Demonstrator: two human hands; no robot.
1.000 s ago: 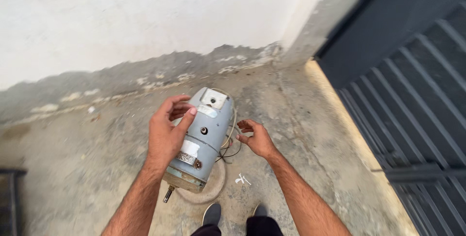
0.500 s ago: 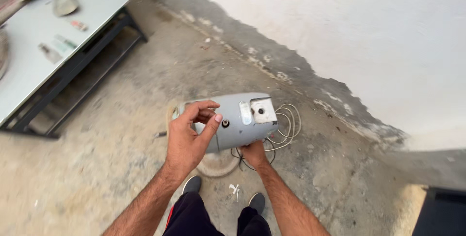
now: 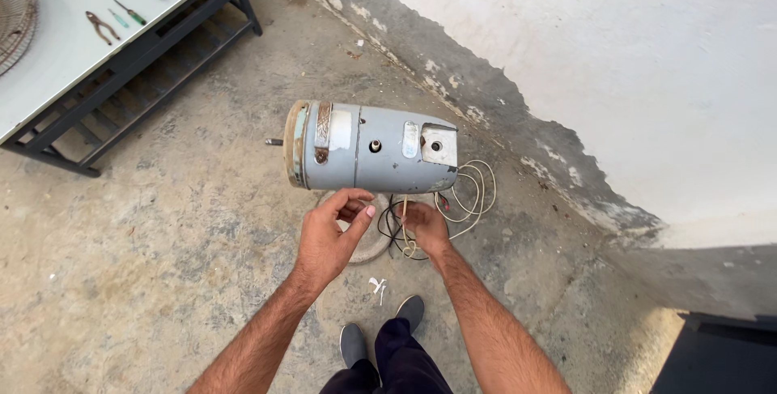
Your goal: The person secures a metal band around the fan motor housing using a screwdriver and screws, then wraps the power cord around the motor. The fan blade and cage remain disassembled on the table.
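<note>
Two bare hands are shown below a grey motor (image 3: 368,147), which is seen lying on its side above the concrete floor (image 3: 162,264). The left hand (image 3: 330,236) is placed just under the motor's housing, its fingers loosely curled with thumb and forefinger close together; whether the housing is actually touched cannot be told. The right hand (image 3: 425,228) is closed on a wire (image 3: 403,228), part of a bundle of dark and pale wires (image 3: 469,191) trailing from the motor's right end. A short shaft (image 3: 275,142) is seen projecting from the motor's left end, beside a rusty rim. A round base (image 3: 368,240) is partly hidden on the floor beneath the hands. A small white scrap (image 3: 377,285) lies near the two shoes (image 3: 380,331). In the upper left corner a table (image 3: 57,62) is seen, with pliers (image 3: 100,26) and two screwdrivers (image 3: 129,12) near its far edge and a wire fan guard (image 3: 14,13) at its left edge. A peeling wall (image 3: 583,62) is seen running along the right.
</note>
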